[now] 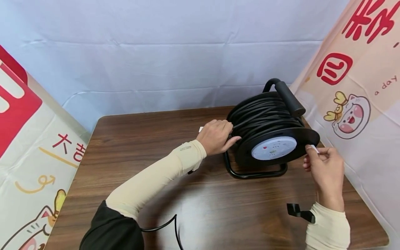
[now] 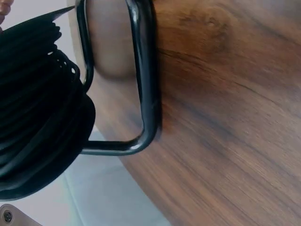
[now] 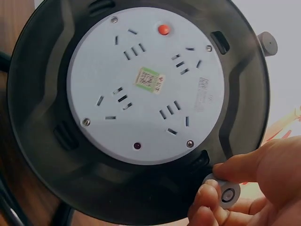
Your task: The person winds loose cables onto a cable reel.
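Note:
A black cable reel (image 1: 239, 154) on a tubular stand (image 1: 254, 175) sits at the right of the table in the head view. Thick turns of black cable (image 1: 265, 113) fill its drum. My left hand (image 1: 215, 137) grips the cable at the drum's left side, fingers curled and thumb pointing at the reel; its palm is hidden. With thumb and fingers, my right hand (image 1: 326, 168) pinches a grey round knob (image 3: 228, 195) at the flange's edge. The flange carries a pale socket plate (image 3: 146, 108) with slots, screws and a red button.
A dark carry handle (image 1: 289, 99) rises above the drum. Loose cable (image 1: 159, 227) loops at the front of the wooden table (image 1: 140, 139), beside my left sleeve. A small white thing (image 1: 201, 129) shows behind my left hand. Printed cloths (image 1: 347, 104) hang at both sides.

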Action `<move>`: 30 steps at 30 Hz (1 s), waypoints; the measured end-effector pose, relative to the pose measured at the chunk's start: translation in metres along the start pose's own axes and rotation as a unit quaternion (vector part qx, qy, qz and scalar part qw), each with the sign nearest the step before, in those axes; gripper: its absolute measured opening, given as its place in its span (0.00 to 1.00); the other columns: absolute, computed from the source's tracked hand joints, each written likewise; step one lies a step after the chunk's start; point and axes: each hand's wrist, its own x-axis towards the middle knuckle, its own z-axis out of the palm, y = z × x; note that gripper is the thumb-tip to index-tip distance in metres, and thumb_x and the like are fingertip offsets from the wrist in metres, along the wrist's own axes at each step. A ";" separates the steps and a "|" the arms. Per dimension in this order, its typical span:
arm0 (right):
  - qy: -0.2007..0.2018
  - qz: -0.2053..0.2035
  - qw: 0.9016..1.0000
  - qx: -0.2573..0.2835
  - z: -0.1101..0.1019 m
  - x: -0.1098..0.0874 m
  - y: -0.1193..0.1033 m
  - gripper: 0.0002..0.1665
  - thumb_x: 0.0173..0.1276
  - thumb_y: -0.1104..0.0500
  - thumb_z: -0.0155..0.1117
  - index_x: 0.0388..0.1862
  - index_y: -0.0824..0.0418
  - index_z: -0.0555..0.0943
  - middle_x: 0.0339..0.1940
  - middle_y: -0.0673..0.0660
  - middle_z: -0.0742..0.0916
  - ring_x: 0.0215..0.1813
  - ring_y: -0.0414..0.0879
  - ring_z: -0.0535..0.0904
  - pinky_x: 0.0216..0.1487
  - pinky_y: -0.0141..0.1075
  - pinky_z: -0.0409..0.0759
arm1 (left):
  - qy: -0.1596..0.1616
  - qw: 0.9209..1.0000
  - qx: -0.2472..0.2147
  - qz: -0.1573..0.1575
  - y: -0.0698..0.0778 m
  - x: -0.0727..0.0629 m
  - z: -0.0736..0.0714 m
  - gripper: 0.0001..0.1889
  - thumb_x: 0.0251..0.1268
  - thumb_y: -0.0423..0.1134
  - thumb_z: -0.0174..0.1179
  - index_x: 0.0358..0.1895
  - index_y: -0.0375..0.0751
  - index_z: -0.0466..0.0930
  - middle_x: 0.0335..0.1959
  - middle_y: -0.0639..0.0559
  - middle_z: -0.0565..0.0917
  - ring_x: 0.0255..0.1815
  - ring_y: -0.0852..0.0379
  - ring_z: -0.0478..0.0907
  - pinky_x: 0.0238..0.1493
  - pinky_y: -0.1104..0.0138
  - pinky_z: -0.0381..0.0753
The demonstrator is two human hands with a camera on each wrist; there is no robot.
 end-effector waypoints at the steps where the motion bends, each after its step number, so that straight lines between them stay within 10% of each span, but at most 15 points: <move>1: 0.000 0.000 1.000 0.002 0.001 0.000 0.001 0.11 0.74 0.57 0.63 0.40 0.60 0.70 0.14 0.45 0.82 0.12 0.37 0.78 0.17 0.26 0.78 | -0.001 1.000 0.000 -0.002 0.001 0.001 0.000 0.20 0.73 0.58 0.57 0.35 0.43 0.76 0.26 0.54 0.77 0.25 0.58 0.76 0.28 0.66 0.75; 30: -0.030 0.011 0.993 -0.112 0.007 -0.003 0.031 0.16 0.77 0.48 0.59 0.44 0.60 0.70 0.15 0.40 0.83 0.17 0.35 0.81 0.23 0.27 0.81 | -0.028 0.995 -0.077 -0.063 0.024 0.023 -0.006 0.21 0.80 0.49 0.52 0.60 0.35 0.78 0.48 0.47 0.83 0.47 0.55 0.80 0.50 0.65 0.79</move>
